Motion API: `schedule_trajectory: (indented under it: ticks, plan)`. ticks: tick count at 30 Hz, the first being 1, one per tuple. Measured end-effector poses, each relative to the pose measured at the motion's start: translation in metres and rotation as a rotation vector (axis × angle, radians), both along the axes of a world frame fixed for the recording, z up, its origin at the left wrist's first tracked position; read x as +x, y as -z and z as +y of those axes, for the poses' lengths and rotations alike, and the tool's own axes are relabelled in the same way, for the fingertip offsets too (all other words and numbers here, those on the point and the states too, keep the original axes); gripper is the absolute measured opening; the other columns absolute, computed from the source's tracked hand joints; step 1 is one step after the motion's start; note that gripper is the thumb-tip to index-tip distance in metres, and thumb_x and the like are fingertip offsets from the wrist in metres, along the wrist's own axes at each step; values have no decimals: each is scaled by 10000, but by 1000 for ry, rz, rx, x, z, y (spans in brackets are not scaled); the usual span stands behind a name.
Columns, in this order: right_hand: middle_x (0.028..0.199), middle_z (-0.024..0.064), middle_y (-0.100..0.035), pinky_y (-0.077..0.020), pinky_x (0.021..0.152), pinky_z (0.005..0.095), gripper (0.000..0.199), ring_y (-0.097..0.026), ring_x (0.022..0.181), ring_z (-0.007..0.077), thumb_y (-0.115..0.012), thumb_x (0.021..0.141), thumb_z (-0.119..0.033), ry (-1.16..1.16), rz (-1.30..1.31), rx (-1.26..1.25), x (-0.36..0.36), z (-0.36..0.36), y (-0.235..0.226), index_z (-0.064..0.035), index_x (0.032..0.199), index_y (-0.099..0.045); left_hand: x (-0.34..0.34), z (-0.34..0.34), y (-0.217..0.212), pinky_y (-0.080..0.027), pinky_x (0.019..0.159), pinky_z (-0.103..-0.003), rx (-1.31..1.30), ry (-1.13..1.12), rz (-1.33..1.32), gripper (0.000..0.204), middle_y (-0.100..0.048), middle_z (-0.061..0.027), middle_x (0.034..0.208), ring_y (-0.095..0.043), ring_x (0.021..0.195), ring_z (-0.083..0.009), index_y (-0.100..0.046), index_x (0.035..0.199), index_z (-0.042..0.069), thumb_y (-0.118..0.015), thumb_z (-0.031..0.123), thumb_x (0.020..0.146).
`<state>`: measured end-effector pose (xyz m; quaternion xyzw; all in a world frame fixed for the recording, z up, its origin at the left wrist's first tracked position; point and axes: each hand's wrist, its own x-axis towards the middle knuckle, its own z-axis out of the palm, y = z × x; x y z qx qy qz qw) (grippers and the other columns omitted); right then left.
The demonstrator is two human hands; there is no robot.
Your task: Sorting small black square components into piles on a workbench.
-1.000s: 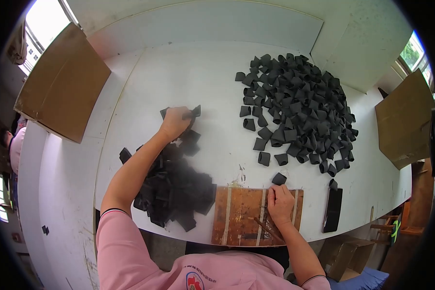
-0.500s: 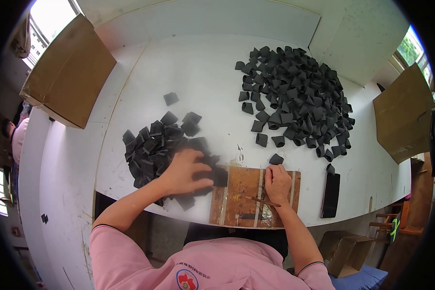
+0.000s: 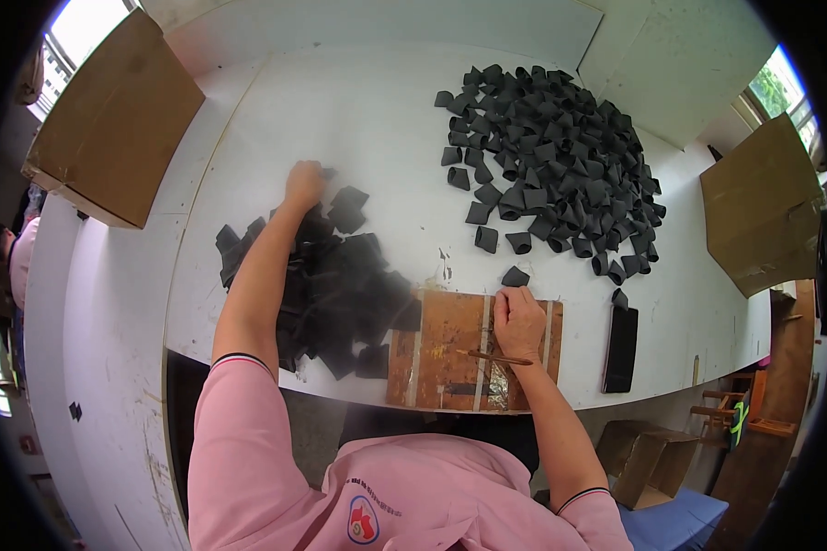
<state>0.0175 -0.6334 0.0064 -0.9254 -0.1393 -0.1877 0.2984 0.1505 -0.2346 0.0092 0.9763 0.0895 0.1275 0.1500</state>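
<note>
Your left hand (image 3: pixel 303 184) reaches to the far edge of the flat black pieces (image 3: pixel 331 285) left of centre, fingers closed down on one piece there, probably so you can draw it back toward the wooden board (image 3: pixel 441 344). Your right hand (image 3: pixel 518 321) rests on that board at lower centre, fingers loosely curled, steadying it beside a thin stick (image 3: pixel 496 357). The pieces look matte, dark and limp; the folded ones (image 3: pixel 560 165) fill the upper right of the white surface (image 3: pixel 377 119).

A small workshop: a worn white tabletop (image 3: pixel 358 110) carries heaps of black cut foam pieces (image 3: pixel 551 156), a scarred wooden work board (image 3: pixel 450 354), and cardboard boxes (image 3: pixel 110 119) stand alongside.
</note>
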Motion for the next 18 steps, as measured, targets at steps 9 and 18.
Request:
schedule_trajectory:
  ticks: [9,18]
  plan:
    - [718,100,-529,-429,529,363,31,-532,619,303,-544,758,-85,9,-20,10,-2,-11,5,-54,761,-548,-182,-131,-95,-438,548,-184,-883,168,-10,159,-523,-5,642,-564,619,-74,-456,718,17,-589,-70,726]
    - [660,20,-502,-361,529,219,88,-444,585,78,-513,807,-30,-100,345,798,-93,-4,-52,8,735,-548,-278,-218,-84,-442,611,-193,-1388,140,9,528,-571,-50,777,-549,687,-82,-355,1132,12,-624,-94,689]
